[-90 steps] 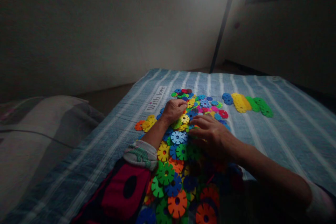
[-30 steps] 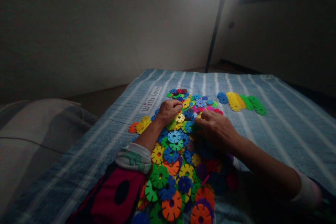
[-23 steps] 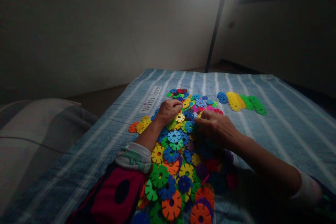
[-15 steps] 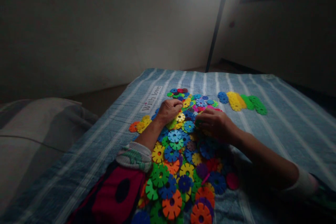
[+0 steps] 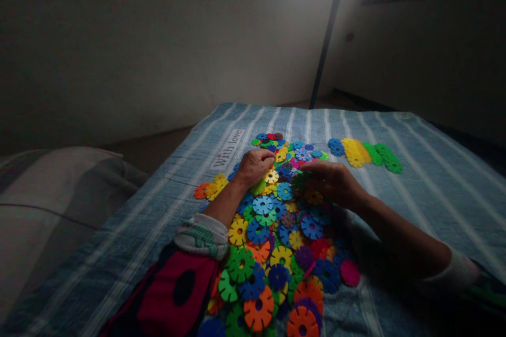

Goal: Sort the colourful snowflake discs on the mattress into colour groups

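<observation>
A long heap of notched plastic discs in many colours lies on a striped blue cloth. My left hand rests at the heap's far left side with its fingers curled closed; whatever they may hold is hidden. Over the right part of the heap, my right hand has its fingers stretched out, palm down. Dark green discs lie in shadow by its fingertips. Close to the left fingertips are a yellow disc and another yellow disc.
Beyond my right hand, a row of discs holds blue ones, yellow ones and green ones. Orange and yellow discs sit left of my left forearm. A dark pole rises behind the cloth's far edge.
My right hand has flattened from a bent-finger pose and shifted slightly right, its fingers now straighter. More discs show beneath it. The left hand stays in place.
</observation>
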`<state>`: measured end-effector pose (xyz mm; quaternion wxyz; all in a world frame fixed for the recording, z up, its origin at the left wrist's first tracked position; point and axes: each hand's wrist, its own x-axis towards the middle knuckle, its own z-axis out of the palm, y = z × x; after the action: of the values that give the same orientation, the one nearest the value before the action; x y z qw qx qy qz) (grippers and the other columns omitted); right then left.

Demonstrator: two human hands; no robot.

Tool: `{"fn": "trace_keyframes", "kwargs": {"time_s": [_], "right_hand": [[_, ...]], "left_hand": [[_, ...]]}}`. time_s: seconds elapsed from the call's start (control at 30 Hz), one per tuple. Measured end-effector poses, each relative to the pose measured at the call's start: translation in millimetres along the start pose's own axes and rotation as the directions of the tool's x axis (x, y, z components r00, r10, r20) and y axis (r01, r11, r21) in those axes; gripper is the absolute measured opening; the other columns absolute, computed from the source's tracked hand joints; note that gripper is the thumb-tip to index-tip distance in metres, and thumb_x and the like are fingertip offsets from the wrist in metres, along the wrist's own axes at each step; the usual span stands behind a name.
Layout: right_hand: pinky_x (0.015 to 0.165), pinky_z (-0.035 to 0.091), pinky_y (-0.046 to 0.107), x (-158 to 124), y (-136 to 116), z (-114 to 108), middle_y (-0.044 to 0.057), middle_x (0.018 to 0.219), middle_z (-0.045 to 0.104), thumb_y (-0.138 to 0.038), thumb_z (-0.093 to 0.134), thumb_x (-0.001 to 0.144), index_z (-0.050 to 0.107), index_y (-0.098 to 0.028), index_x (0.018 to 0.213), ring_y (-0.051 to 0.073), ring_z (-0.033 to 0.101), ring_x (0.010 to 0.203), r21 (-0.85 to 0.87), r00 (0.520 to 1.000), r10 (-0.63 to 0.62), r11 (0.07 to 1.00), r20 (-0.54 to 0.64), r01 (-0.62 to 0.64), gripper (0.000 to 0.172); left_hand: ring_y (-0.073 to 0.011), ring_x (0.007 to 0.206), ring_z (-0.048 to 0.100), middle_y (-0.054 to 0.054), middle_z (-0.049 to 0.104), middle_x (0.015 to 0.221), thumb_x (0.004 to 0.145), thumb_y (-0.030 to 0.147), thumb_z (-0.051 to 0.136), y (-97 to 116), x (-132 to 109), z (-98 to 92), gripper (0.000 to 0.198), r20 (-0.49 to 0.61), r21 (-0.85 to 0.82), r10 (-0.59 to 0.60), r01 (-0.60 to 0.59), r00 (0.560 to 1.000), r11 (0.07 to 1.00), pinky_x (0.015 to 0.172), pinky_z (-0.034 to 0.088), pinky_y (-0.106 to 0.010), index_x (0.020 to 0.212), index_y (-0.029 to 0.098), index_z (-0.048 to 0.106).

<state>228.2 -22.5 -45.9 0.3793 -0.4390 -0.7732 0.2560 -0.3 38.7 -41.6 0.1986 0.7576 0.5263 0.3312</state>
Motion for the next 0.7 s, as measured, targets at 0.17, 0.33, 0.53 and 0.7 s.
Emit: {"fn": "trace_keyframes", "kwargs": {"time_s": [0.17, 0.33, 0.53, 0.7], "right_hand": [[0.067, 0.050, 0.029, 1.2, -2.4, -2.8, 0.002, 0.087, 0.072, -0.015, 0.069, 0.073, 0.075, -0.023, 0.096, 0.018, 0.065, 0.074, -0.187, 1.000, -0.001, 0.982, 0.013, 0.004, 0.024], [0.069, 0.048, 0.027, 2.5, -8.0, -3.8, 0.002, 0.087, 0.073, -0.011, 0.068, 0.073, 0.074, -0.022, 0.091, 0.017, 0.066, 0.078, -0.241, 0.999, -0.029, 0.970, 0.040, 0.038, 0.022], [0.068, 0.047, 0.028, 1.6, -8.3, -1.6, 0.002, 0.088, 0.073, -0.014, 0.068, 0.075, 0.074, -0.024, 0.094, 0.018, 0.066, 0.079, -0.326, 0.999, -0.012, 0.945, 0.036, 0.023, 0.022], [0.069, 0.046, 0.028, 0.9, -5.5, 0.6, 0.004, 0.090, 0.072, -0.016, 0.069, 0.077, 0.074, -0.023, 0.096, 0.019, 0.065, 0.079, -0.361, 0.999, -0.014, 0.932, 0.033, 0.025, 0.021]], "left_hand": [[-0.0174, 0.077, 0.068, -0.003, 0.075, 0.082, 0.077, 0.026, 0.053, 1.6, -0.3, -0.7, 0.027, 0.002, -0.001, -0.006, 0.006, 1.000, 1.000, 0.073, 0.051, -0.025, 0.086, 0.015, 0.076], [-0.0172, 0.079, 0.068, -0.003, 0.076, 0.084, 0.077, 0.024, 0.054, 1.7, -0.2, -0.1, 0.026, -0.007, -0.010, -0.005, 0.005, 1.000, 1.000, 0.075, 0.051, -0.025, 0.086, 0.016, 0.076], [-0.0172, 0.078, 0.068, -0.002, 0.076, 0.083, 0.077, 0.023, 0.054, 0.4, 0.1, 1.1, 0.025, -0.005, -0.013, -0.013, 0.013, 1.000, 1.000, 0.075, 0.052, -0.024, 0.086, 0.016, 0.076], [-0.0174, 0.078, 0.068, -0.003, 0.076, 0.084, 0.075, 0.024, 0.055, 1.8, 0.9, 0.3, 0.024, -0.018, -0.017, -0.006, 0.005, 1.000, 1.000, 0.078, 0.052, -0.025, 0.084, 0.017, 0.077]]}}
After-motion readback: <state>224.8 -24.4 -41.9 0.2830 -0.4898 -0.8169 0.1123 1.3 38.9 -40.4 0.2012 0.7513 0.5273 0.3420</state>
